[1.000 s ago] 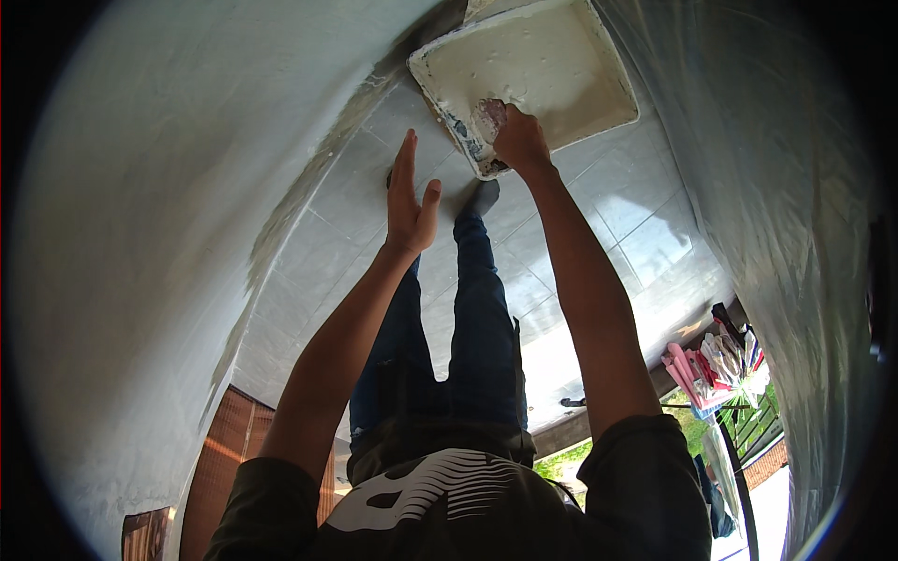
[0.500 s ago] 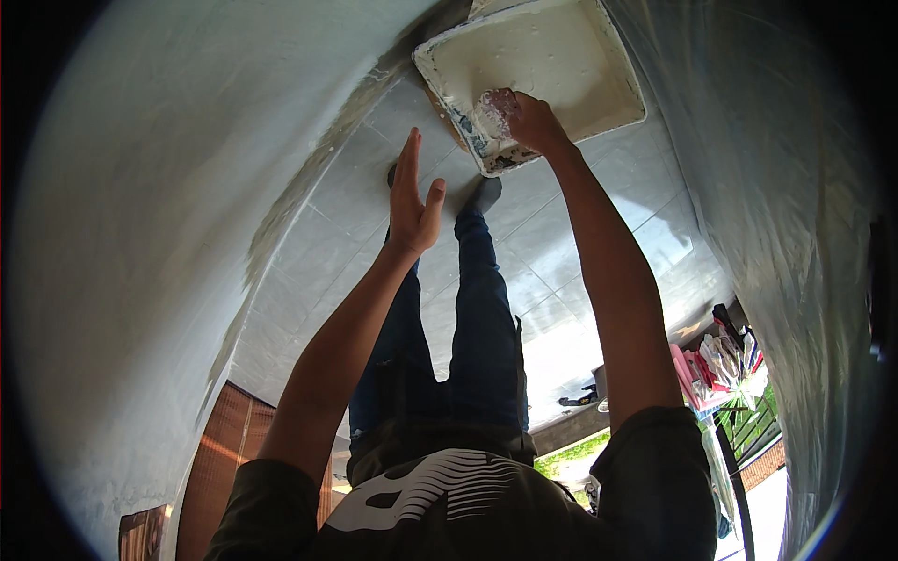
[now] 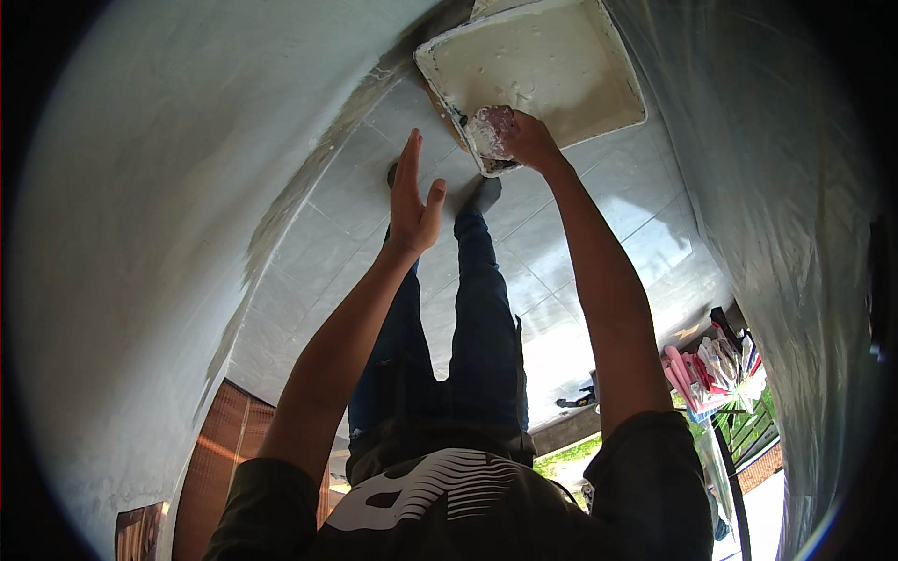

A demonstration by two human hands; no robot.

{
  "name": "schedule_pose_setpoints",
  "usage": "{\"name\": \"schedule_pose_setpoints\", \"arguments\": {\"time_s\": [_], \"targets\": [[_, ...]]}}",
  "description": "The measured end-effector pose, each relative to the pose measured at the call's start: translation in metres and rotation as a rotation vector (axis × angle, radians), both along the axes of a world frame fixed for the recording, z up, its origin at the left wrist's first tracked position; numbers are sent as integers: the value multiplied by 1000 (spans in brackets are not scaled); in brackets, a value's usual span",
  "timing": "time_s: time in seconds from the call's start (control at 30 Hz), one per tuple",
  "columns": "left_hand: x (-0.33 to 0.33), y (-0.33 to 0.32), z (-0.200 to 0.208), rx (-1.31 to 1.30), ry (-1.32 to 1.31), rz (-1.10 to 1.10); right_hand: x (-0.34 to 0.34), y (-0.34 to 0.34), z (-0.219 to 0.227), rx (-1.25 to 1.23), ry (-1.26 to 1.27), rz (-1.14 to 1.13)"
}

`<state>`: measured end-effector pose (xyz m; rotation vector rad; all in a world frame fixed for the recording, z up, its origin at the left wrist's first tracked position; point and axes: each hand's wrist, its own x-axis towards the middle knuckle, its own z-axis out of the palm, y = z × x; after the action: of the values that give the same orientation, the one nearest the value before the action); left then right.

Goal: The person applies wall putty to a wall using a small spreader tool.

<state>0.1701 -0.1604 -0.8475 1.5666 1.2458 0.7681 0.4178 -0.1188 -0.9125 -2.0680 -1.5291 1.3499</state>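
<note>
My right hand (image 3: 530,140) is closed around a reddish, flat tool (image 3: 492,132) coated with wet cream-white paint; its exact kind does not show. The tool is at the near left corner of a rectangular paint tray (image 3: 617,120) with crusted edges. Thick cream paint (image 3: 552,56) covers most of the tray's bottom, and dark smears show by the near corner. To the left of the tray, my left hand (image 3: 412,206) is raised with its fingers straight and thumb apart. It holds nothing and touches nothing that I can see.
A pale wall (image 3: 168,187) rises close on the left. Clear plastic sheeting (image 3: 776,187) hangs on the right. My feet stand on grey floor tiles (image 3: 323,234) below the tray. Pink and red items (image 3: 702,374) are bundled at the lower right, near a brown panel-free opening with greenery.
My right hand has drawn the tool slightly toward me, into the near left corner of the tray. My left hand has stayed practically still.
</note>
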Motion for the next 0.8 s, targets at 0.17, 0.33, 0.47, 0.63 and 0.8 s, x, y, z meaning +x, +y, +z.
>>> {"name": "schedule_pose_setpoints", "arguments": {"time_s": [0.17,0.33,0.47,0.63,0.8], "targets": [[8,-1,6,10,-28,0,25,-9,-25,-45,196,-28],[3,8,26,39,-40,37,25,-5,4,-251,625,-311],[3,23,56,119,-60,74,13,1,65,-189,949,-540],[16,40,117,255,-160,114,14,-1,152,-46,1169,-524],[27,52,198,444,-278,147,1,0,247,103,1342,-489]]}}
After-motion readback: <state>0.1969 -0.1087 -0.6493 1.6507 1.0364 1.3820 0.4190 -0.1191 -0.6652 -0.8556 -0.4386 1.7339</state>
